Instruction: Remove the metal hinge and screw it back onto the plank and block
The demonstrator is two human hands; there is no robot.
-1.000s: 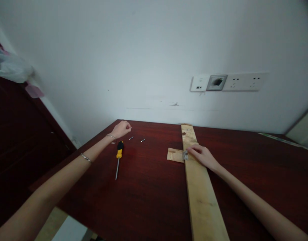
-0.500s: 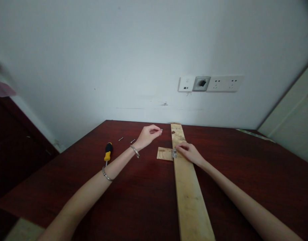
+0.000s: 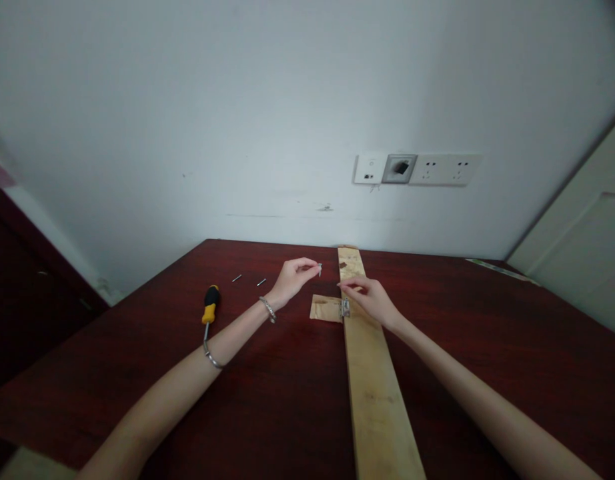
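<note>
Running plank (image 3: pixel 380 393): stretched from bottom right-of-centre up to mid-frame.
Right hand (image 3: pixel 373 300): hung nearer the metal fitting (image 3: pixel 345 307), grip unclear.
Left hand (image 3: pixel 289 281): apart, left of plank, pinched an upright fastener (image 3: pixel 320 269).
Metal fitting: lay mid-frame at plank's left edge.

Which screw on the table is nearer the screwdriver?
The leftmost screw; the other screw lies farther from the screwdriver, closer to the left hand.

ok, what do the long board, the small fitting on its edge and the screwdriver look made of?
Long board: wood, pale and seemingly unvarnished; dark blotches, matte face.
Small fitting: probably metal, silvery grey; too small to say which.
Screwdriver: handle likely plastic or rubber, black and yellow; shaft probably steel, going by its grey sheen.
</note>
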